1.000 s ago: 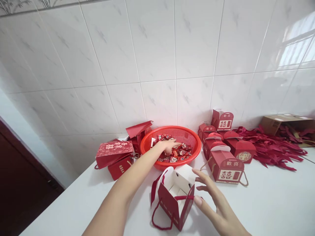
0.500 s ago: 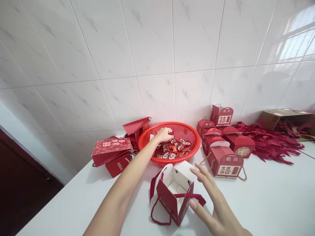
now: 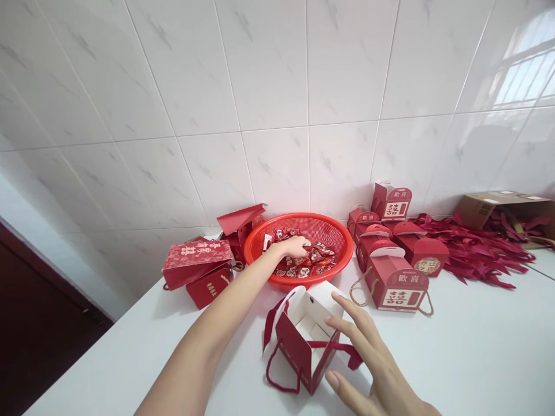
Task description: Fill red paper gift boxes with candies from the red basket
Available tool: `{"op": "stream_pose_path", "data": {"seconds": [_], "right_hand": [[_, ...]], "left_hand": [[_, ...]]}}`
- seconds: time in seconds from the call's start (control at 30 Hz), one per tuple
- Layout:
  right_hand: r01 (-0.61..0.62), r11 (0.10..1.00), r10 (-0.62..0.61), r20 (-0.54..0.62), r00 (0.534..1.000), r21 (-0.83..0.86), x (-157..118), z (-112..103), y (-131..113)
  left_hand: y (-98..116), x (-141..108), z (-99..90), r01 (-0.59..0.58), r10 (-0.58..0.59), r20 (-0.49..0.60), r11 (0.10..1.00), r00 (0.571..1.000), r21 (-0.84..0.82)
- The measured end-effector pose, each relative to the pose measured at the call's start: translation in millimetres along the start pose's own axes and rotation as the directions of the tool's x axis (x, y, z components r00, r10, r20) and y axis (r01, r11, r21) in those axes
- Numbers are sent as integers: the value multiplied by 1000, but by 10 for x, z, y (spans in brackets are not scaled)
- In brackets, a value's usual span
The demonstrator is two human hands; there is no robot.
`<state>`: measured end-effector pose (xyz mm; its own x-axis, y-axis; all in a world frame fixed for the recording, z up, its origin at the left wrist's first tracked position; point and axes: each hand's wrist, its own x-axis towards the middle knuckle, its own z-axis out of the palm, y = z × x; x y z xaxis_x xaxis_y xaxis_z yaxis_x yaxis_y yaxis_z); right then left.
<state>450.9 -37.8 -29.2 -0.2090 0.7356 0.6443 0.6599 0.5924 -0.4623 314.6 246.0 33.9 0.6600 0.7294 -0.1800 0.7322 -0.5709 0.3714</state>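
Note:
My left hand (image 3: 296,247) reaches into a red plastic basket (image 3: 342,267) of wrapped candies (image 3: 321,252). Its fingers are curled down around candy at the pile; how many pieces they hold is hidden. In front of the basket stands an open red gift box (image 3: 292,346) with white inner walls, a cord handle and a dark red ribbon (image 3: 338,346) across it. No candy shows in the part of the box I can see. My right hand (image 3: 368,358) is beside the box's right side, fingers spread and thumb apart, holding nothing.
Several closed red gift boxes (image 3: 396,286) stand right of the basket. Behind them lie a heap of red ribbons (image 3: 477,254) and a cardboard box (image 3: 481,211). More red boxes (image 3: 197,263) are stacked at the left. A tiled wall (image 3: 277,167) borders the white table (image 3: 477,346).
My left hand has shifted slightly right and down within the basket. The right hand's fingers have moved a little left over the box's side. The gift box stays nearly in place.

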Motion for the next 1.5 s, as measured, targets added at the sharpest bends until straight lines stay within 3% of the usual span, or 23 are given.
{"op": "stream_pose_path", "data": {"seconds": [0.13, 0.27, 0.4, 0.57, 0.7, 0.8, 0.9, 1.0, 1.17, 1.27, 1.4, 1.43, 1.5], "right_hand": [[8, 1000, -8, -25, 1000, 6, 2, 22, -3], [23, 1000, -22, -31, 999, 12, -4, 43, 7], [3, 999, -1, -39, 999, 41, -2, 9, 6], [-135, 981, 139, -19, 990, 139, 26, -50, -40], [-176, 974, 180, -16, 983, 146, 40, -35, -67], [-161, 978, 165, -28, 986, 130, 45, -23, -82], [-134, 985, 137, -19, 990, 113, 50, -25, -97], [-127, 987, 127, -1, 992, 97, 45, -21, -104], [-114, 990, 114, 9, 993, 82, 21, -6, -98], [-97, 992, 96, 9, 995, 84, 15, -4, -92], [-83, 993, 83, 10, 997, 88, 22, -2, -90], [-83, 993, 82, 13, 997, 89, 24, -1, -91], [-82, 993, 81, 20, 997, 88, 26, -2, -94]], "left_hand": [[51, -20, 29, -5, 2, 88, 1000, 996, 31], [83, -96, -19, -2, 4, 104, 1000, 995, -14], [120, -248, -146, -58, 55, -24, 986, 998, -156], [315, -597, -286, -188, 142, -157, 922, 977, -339], [604, -954, -252, -375, 328, -183, 805, 927, -459], [799, -1215, -177, -448, 465, -9, 846, 885, -289], [884, -1405, -124, -401, 391, 164, 916, 906, 31], [850, -1495, -126, -330, 295, 227, 934, 928, 135], [739, -1528, -212, -293, 288, 252, 956, 924, -18], [684, -1482, -271, -314, 331, 168, 942, 929, -118], [535, -1211, -321, -261, 259, -30, 961, 965, -95], [488, -1108, -318, -220, 218, -40, 974, 975, -59], [404, -888, -282, -168, 168, 40, 986, 985, 4]]}}
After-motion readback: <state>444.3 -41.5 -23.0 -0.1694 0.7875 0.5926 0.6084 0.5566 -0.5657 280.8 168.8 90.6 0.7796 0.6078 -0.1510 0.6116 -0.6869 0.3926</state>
